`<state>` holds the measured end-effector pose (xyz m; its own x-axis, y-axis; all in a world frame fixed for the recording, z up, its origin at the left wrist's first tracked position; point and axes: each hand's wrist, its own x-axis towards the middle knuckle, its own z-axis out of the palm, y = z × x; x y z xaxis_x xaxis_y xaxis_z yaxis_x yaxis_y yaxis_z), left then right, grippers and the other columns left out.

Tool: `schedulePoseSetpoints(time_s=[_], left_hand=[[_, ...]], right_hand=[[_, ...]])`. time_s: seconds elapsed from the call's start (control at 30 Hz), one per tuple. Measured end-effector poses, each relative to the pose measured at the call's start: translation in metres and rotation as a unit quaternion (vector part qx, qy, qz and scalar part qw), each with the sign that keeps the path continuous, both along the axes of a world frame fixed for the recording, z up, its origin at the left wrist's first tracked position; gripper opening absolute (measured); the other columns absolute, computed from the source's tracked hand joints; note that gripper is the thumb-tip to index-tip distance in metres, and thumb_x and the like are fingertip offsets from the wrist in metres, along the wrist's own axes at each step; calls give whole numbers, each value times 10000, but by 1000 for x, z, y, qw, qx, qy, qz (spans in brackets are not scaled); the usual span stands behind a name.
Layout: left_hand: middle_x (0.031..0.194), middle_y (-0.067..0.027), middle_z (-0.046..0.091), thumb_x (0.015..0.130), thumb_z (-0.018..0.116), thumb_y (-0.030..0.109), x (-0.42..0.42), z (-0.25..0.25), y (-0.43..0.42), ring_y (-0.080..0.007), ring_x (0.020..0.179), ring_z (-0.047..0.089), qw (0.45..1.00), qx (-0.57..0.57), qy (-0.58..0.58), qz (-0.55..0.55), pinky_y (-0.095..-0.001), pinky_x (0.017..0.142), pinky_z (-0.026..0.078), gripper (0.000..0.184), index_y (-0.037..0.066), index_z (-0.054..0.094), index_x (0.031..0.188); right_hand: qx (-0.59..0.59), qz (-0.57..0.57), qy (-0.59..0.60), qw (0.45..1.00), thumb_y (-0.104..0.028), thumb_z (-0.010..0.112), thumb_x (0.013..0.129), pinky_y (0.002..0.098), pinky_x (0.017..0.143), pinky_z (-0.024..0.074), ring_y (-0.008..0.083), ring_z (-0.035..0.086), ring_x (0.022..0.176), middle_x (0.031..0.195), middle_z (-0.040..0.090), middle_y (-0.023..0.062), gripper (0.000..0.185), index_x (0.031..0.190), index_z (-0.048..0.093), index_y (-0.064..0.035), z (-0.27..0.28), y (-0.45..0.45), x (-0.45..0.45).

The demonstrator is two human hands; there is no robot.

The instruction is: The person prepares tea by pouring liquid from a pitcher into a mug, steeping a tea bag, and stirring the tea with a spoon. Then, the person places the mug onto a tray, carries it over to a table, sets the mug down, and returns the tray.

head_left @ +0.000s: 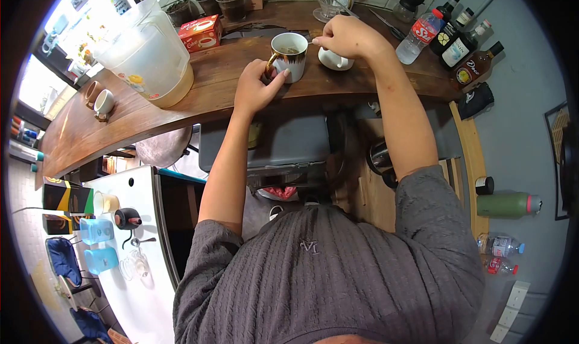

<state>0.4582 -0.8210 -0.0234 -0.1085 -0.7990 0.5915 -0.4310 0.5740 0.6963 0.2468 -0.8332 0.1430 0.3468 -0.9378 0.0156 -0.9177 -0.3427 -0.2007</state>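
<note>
A white mug with a gold, dark-streaked band and a gold handle stands near the counter's front edge. My left hand is closed around its handle side, thumb against the lower wall. Something brownish shows inside the mug. My right hand is pinched just right of the rim on a thin handle that looks like a spoon's; its far end is hidden. Partly under my right hand sits a small white cup, its handle toward me.
On the wooden counter stand a large plastic jug, a red box and small pots to the left. A water bottle and several dark bottles line the right. Two small cups stand far left.
</note>
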Motion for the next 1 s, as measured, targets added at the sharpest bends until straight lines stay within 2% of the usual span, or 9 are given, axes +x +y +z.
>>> schedulePoseSetpoints(time_s=[0.07, 0.17, 0.27, 0.37, 0.53, 0.6, 0.63, 0.73, 1.0], left_hand=[[688, -99, 521, 772, 739, 320, 0, 0, -1, -271, 688, 498, 1000, -1, 0, -2, -378, 628, 403, 371, 16, 551, 672], [689, -97, 522, 774, 740, 318, 0, 0, 0, -269, 689, 499, 1000, 5, 4, -4, -376, 630, 405, 373, 16, 547, 670], [690, -95, 524, 776, 739, 315, 0, 0, 1, -266, 691, 501, 1000, 7, 4, -4, -371, 633, 406, 370, 16, 547, 670], [690, -94, 525, 776, 741, 311, -1, -1, 0, -263, 688, 501, 1000, 2, 4, -2, -368, 630, 406, 368, 16, 546, 672], [690, -90, 525, 774, 742, 307, -1, 0, 0, -258, 684, 499, 1000, 13, 7, -3, -367, 625, 405, 363, 17, 548, 675], [690, -89, 525, 774, 743, 306, -1, 1, 1, -257, 682, 498, 1000, 19, 7, -3, -367, 623, 405, 361, 18, 549, 676], [689, -89, 524, 773, 743, 306, -1, 1, 1, -257, 682, 497, 1000, 16, 9, -3, -366, 622, 404, 360, 18, 549, 675], [687, -90, 522, 772, 743, 306, -1, 0, 0, -257, 680, 496, 1000, 12, 7, -2, -366, 621, 404, 361, 18, 548, 673], [682, -94, 520, 773, 742, 309, -1, 0, 0, -259, 681, 497, 1000, 16, 10, -5, -364, 624, 405, 369, 15, 547, 668]], right_hand=[[42, -6, 16, 999, -317, 616, 906, 342, 629, 467, 146, 559, 633, 685, 635, 63, 319, 890, 689, -7, 4, 1, 0], [-26, 159, -292, 943, -315, 556, 962, 249, 496, 361, 40, 439, 547, 705, 583, -34, 342, 921, 682, 0, -4, -12, 9], [65, 67, -367, 926, -269, 542, 973, 222, 575, 393, 41, 479, 641, 743, 592, -20, 296, 974, 681, -7, -1, -8, 10], [37, 118, -370, 921, -242, 539, 976, 236, 704, 443, 67, 544, 792, 851, 651, 9, 273, 1023, 678, -13, -12, -12, 13], [62, 134, -311, 939, -231, 534, 977, 241, 735, 450, 74, 559, 861, 1010, 678, 31, 265, 1037, 679, -17, -26, -20, 12], [25, 131, -436, 890, -230, 536, 978, 234, 665, 433, 59, 530, 755, 859, 650, -6, 257, 1034, 685, -28, -20, -14, 18], [49, 112, -433, 893, -239, 537, 979, 221, 572, 380, 36, 447, 633, 696, 545, -54, 253, 1052, 684, -46, -16, -19, 15], [71, 89, -475, 872, -250, 541, 978, 217, 520, 327, 25, 368, 571, 619, 431, -80, 259, 1077, 676, -54, -10, -14, 17], [48, 123, -390, 912, -255, 540, 977, 207, 537, 359, 25, 412, 592, 716, 558, -71, 266, 1084, 672, -51, -39, -23, 26]])
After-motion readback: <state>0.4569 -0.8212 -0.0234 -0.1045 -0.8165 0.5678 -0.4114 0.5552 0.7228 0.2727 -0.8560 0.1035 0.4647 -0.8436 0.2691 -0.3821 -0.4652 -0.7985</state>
